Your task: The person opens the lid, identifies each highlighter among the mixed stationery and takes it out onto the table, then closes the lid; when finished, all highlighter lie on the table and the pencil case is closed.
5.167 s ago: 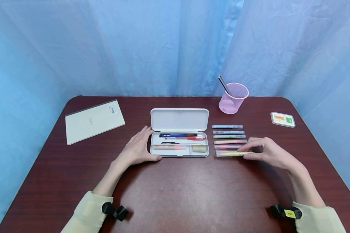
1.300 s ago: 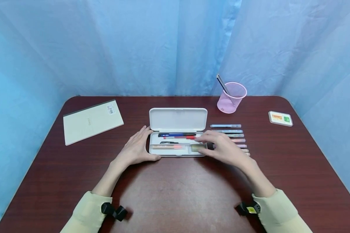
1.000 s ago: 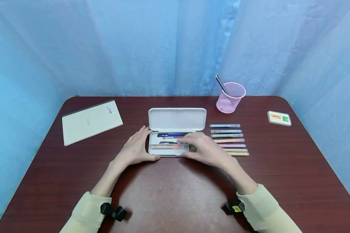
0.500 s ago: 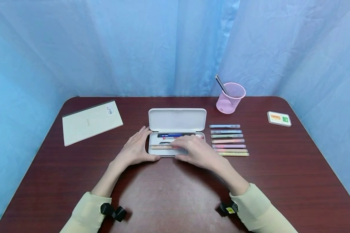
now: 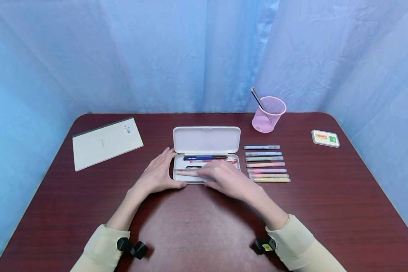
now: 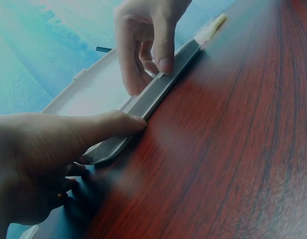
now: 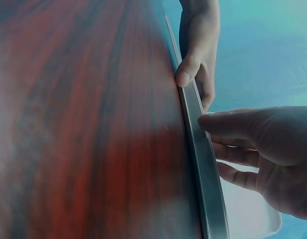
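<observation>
An open white pencil case [image 5: 206, 139] lies mid-table, lid tilted back. My left hand [image 5: 160, 172] grips its left end, thumb at the front edge and fingers along the side. My right hand [image 5: 226, 177] reaches into the front compartment and pinches a beige highlighter [image 5: 187, 172], whose right part is hidden under the fingers. In the right wrist view, the right thumb [image 7: 213, 121] is right at the front rim. Blue pens [image 5: 204, 158], a red pen [image 5: 232, 161] and a black-capped pen [image 5: 193, 167] lie in the back compartment. The small right-hand compartment is hidden by the right hand.
Several pastel highlighters [image 5: 266, 165] lie in a row right of the case. Behind them stands a pink mesh pen cup [image 5: 268, 117] with a dark pen [image 5: 257, 97] in it. A notebook [image 5: 107, 144] lies at left, a small flat case [image 5: 325, 138] at far right.
My right hand has let go of a yellow highlighter at the row's front and moved left into the pencil case, onto the beige highlighter. The left hand has stayed at the case.
</observation>
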Demonstrator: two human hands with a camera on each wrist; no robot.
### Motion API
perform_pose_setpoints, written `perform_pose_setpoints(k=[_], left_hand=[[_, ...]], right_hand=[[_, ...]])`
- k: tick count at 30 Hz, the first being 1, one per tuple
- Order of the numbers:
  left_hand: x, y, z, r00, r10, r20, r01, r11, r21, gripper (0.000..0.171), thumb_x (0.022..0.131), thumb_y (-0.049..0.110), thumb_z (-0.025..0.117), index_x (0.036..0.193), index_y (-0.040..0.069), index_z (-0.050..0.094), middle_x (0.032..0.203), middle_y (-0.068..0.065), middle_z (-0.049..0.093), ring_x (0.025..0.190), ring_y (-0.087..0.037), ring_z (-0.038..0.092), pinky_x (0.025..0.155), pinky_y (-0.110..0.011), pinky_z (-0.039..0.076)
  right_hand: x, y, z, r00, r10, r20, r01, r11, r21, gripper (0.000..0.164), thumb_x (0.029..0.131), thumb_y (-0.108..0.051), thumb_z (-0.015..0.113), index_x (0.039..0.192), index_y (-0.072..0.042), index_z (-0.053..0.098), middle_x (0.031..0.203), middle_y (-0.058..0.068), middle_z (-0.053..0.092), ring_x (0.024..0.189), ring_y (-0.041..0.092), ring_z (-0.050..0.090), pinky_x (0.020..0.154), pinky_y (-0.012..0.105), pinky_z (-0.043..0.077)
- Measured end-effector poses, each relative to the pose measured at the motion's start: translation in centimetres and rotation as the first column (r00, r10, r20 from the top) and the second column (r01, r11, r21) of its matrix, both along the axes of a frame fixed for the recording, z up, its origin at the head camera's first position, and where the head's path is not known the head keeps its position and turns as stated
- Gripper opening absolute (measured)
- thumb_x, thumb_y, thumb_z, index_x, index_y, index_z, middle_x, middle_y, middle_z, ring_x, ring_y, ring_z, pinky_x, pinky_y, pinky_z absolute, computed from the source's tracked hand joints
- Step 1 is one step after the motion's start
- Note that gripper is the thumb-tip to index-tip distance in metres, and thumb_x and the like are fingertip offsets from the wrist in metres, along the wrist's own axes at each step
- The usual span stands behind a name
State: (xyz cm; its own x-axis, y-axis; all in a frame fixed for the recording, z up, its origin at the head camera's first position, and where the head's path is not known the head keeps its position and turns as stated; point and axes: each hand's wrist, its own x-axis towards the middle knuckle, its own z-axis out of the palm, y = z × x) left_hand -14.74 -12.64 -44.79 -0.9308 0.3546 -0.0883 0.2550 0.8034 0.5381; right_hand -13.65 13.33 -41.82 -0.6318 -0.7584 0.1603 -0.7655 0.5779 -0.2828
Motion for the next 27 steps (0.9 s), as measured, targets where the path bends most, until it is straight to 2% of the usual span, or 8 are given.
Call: perform_pose_setpoints(k=[6,14,27], left_hand=[[-0.02,0.01,-0.13,1.0,0.005,0.0,-0.005,1.0,-0.004,0.098,0.071,0.05,0.086,0.149,0.007,0.045,0.169,-0.013,0.032,0.16,-0.034,0.023,0.124,-0.062,0.03],[-0.03,0.06,-0.19,1.0,0.006,0.005,-0.006,1.0,-0.006,0.098,0.071,0.05,0.086,0.149,0.007,0.044,0.169,-0.012,0.032,0.16,-0.033,0.023,0.125,-0.062,0.028],[-0.06,-0.03,-0.18,1.0,0.001,0.007,-0.001,1.0,-0.004,0.1,0.07,0.051,0.086,0.149,0.008,0.044,0.169,-0.012,0.031,0.16,-0.034,0.022,0.125,-0.062,0.028]], right_hand=[[0.02,-0.07,-0.2,1.0,0.014,-0.016,-0.014,1.0,0.016,0.023,0.089,-0.009,0.077,0.11,-0.017,0.077,0.102,-0.003,0.071,0.097,0.015,0.07,0.089,0.035,0.057],[0.23,0.05,-0.42,1.0,-0.003,0.0,0.003,0.999,0.035,0.026,0.091,-0.008,0.073,0.115,-0.018,0.077,0.102,-0.002,0.066,0.096,0.015,0.066,0.087,0.035,0.056],[0.28,0.19,-0.4,0.999,0.009,0.043,-0.008,1.0,-0.011,0.027,0.09,-0.003,0.072,0.113,-0.017,0.077,0.106,0.0,0.067,0.105,0.018,0.064,0.096,0.035,0.053]])
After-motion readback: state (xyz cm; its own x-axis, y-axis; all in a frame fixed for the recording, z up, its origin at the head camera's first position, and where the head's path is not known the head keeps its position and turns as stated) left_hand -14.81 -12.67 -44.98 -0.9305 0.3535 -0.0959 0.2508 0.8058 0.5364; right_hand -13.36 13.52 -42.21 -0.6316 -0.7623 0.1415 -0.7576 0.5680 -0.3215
